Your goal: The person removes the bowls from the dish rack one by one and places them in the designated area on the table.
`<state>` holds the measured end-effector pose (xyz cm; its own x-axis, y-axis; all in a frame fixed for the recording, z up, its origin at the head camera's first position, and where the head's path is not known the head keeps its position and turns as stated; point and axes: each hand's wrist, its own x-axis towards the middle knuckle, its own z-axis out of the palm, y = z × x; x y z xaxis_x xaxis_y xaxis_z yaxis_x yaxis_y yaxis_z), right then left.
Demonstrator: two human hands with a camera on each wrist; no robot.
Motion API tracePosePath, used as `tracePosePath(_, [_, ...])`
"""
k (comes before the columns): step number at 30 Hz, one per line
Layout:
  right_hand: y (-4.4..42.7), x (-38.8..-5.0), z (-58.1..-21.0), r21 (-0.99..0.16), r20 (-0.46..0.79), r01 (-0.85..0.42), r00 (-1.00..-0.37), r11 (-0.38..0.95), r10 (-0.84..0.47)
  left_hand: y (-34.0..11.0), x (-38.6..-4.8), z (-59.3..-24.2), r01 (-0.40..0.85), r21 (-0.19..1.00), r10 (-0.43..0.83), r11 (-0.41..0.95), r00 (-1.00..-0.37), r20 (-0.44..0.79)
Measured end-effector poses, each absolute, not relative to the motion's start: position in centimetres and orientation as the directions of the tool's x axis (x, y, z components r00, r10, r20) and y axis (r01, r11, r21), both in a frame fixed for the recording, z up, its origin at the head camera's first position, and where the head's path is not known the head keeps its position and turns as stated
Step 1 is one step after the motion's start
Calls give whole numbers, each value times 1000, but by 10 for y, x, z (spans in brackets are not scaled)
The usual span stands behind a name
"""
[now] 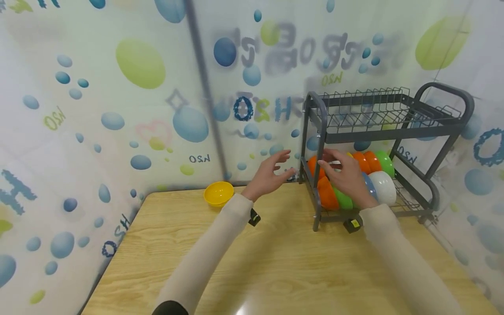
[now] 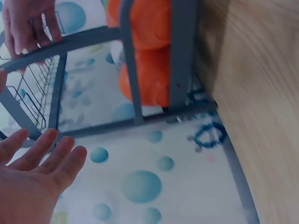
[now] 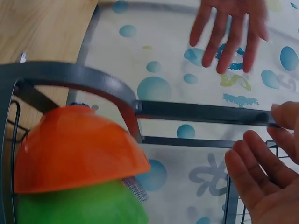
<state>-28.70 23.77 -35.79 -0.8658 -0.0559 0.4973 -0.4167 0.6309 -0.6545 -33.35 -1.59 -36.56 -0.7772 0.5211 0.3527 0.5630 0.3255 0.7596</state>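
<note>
The left hand [image 1: 271,174] is raised left of the dark two-tier rack [image 1: 354,138], fingers extended and holding nothing; in the left wrist view the same hand [image 2: 35,172] shows spread fingers just off the rack's side frame. The right hand [image 1: 346,173] is by the rack's left upright, in front of the lower tier, fingers slightly bent; in the right wrist view this hand [image 3: 268,172] has its thumb by the dark bar, contact unclear. Bowls stand on edge in the lower tier: orange [image 1: 327,193], green [image 1: 342,199], white [image 1: 383,188] and several others, partly hidden by the right hand.
A yellow bowl [image 1: 218,194] sits upright near the back edge of the wooden table [image 1: 177,245], left of the left hand. The rack's upper wire tier [image 1: 366,109] holds nothing. A patterned curtain [image 1: 110,175] hangs behind the table and along its sides.
</note>
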Motion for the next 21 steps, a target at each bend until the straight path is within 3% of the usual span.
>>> tracePosePath(6, [252, -281, -359, -582, 545, -495, -826, 644, -143, 14, -330, -346, 547, 800, 530, 248, -767, 360])
tracePosePath(15, [287, -267, -361, -414, 603, -488, -779, 768, -171, 47, -333, -332, 552, 800, 524, 235, -765, 374])
tracePosePath(21, [311, -262, -368, -425, 601, -443, -790, 789, -120, 59, -333, -329, 560, 795, 494, 232, -772, 400])
